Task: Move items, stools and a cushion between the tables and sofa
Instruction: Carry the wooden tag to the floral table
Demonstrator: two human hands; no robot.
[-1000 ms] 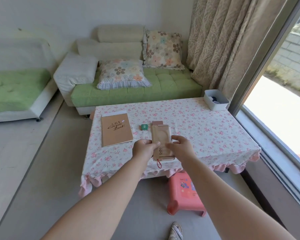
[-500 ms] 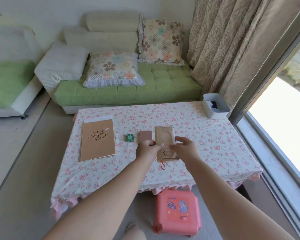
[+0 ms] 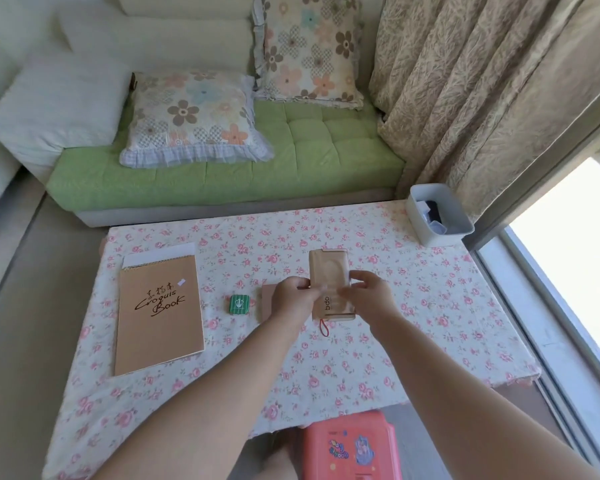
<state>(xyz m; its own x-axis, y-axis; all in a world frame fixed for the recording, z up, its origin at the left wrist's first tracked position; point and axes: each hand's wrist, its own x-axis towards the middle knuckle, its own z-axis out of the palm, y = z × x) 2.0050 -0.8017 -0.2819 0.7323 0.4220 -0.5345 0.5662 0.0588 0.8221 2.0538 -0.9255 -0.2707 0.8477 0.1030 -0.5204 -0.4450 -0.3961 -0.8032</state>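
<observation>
Tan case (image 3: 330, 276) gripped between left hand (image 3: 293, 301) and right hand (image 3: 369, 296).

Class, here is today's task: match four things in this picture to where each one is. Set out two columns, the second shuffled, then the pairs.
1 sketchbook
2 wooden case
3 grey bin
4 pink stool

A far right corner of the table
B gripped by the left hand and right hand
C down by the table's near edge
D left part of the table

Pairs: 1-D, 2-B, 3-A, 4-C
</observation>
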